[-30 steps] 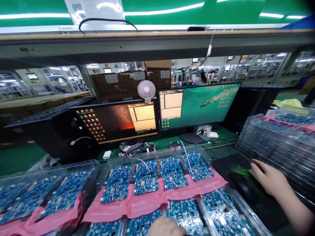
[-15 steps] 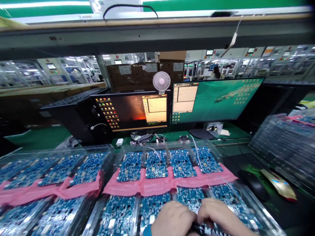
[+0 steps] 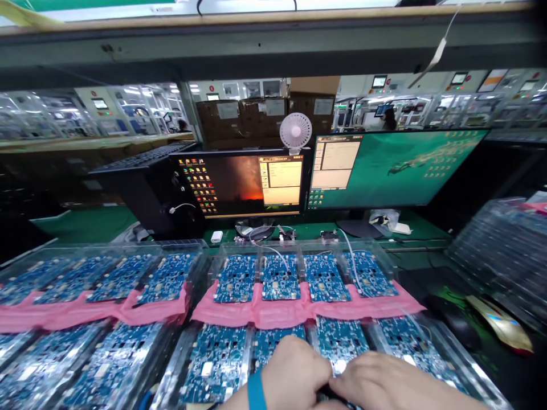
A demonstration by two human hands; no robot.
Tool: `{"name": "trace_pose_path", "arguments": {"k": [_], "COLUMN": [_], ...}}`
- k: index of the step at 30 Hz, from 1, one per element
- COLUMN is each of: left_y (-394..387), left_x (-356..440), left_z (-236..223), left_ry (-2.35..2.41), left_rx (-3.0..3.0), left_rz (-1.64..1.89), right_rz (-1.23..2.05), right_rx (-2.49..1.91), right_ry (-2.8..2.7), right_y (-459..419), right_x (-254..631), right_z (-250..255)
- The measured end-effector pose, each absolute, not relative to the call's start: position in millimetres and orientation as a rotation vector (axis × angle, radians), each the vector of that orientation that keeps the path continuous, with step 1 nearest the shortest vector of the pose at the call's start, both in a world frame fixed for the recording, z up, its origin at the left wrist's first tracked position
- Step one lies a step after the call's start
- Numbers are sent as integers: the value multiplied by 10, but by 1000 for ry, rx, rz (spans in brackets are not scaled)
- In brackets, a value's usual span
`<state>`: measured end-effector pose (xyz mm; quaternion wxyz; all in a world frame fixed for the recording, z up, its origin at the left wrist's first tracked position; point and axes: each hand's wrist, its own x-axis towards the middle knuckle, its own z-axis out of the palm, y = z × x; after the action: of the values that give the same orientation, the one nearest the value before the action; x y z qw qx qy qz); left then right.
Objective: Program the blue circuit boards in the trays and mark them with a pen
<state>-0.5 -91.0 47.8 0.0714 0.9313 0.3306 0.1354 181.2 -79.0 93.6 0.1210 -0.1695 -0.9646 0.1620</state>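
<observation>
My left hand (image 3: 294,367), with a blue band (image 3: 256,392) round its wrist, is closed at the bottom centre, over the near row of circuit boards. Against it from the right comes my right hand (image 3: 380,378), its fingers curled down. The two hands meet, and a bit of something dark shows low between them; what they hold is hidden. Beneath and around them lie blue circuit boards (image 3: 217,356) in a clear plastic tray (image 3: 168,373). A strip of pink sheet (image 3: 273,314) runs between this row and the far row of boards (image 3: 280,276).
To the left stands a second tray of boards (image 3: 164,276). Behind are two monitors (image 3: 239,182), a small fan (image 3: 296,131) and a black computer case (image 3: 141,193). At right are a black mouse (image 3: 455,322), a gold mouse (image 3: 498,322) and stacked clear trays (image 3: 499,256).
The view has tilted down and turned slightly left, so the scene sits higher and further right. My hands stay together, and more of the left wrist and its band shows.
</observation>
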Motion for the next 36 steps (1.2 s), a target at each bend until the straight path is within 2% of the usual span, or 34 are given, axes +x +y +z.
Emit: {"name": "trace_pose_path", "arguments": {"k": [5,9,12,14,21,36], "left_y": [-857,-647,-504,-459,-466,-471], "left_x": [-221,-361,-431,-461,-495,-482], "left_z": [630,595,417,297,191,200], "left_ry": [1198,1582,1651,1651,1641,1632], "left_rx": [2560,2519,2616,2630,2578,2525], "left_rz": [533,252,65,36,33,66], "right_rz": [457,871,1208,1277,1303,1205], "right_rx": [-588,-1038,-1276,-1334,-1380,-1387], "right_ry": [-2437,-1927,-1763,-1721,-1739,-1841], "right_y": [-666,-340,-10,169,377,382], "right_x": [1859,1646,1288,1052,659,670], "right_z": [915,882,681,474,6,-6]}}
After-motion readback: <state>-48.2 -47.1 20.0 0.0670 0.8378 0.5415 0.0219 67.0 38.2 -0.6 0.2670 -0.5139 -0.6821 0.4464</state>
